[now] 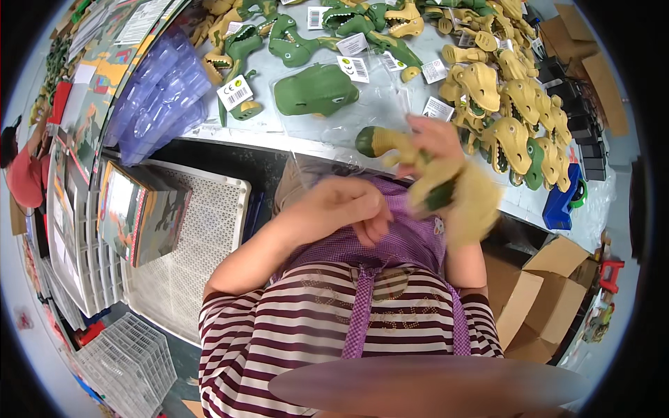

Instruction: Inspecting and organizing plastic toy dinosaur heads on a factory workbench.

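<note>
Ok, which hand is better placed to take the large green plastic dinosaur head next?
Probably the left hand: no toy shows in it, while the right hand holds a tan plastic dinosaur toy.

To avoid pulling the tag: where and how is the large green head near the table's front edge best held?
Probably across the middle of the green head, from the near side: its length runs left to right, the tag sits at its right end, and toys crowd behind.

Blurred yellow dinosaur toy (481,198), right hand (440,139) partly hidden behind.
</note>
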Available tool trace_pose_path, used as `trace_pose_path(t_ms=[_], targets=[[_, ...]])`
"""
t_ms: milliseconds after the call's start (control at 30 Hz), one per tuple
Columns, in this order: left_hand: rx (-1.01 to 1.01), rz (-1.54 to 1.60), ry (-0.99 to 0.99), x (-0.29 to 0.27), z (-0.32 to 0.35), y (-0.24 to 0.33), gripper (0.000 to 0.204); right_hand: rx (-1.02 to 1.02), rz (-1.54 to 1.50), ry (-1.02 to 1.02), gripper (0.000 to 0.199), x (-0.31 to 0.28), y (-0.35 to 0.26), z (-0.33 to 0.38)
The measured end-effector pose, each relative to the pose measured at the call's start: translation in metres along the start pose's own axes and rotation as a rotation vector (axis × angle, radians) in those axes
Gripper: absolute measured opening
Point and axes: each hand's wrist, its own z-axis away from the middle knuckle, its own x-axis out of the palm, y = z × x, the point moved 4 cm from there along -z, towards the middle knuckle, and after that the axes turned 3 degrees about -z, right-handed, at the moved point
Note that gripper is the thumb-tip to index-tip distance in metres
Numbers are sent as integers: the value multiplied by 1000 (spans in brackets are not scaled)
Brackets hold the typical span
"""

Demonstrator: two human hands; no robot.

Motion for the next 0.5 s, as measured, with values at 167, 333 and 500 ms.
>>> trace_pose_path(t_ms=[167,333,500], targets=[[487,-1179,590,-39,25,28,19,162,-435,403,26,-5,24,-24],[699,-1375,817,-60,23,29,23,262,-582,317,28,19,40,-34],[712,-1347,1021,-78,13,40,55,324,-813,93,47,47,38,-37]])
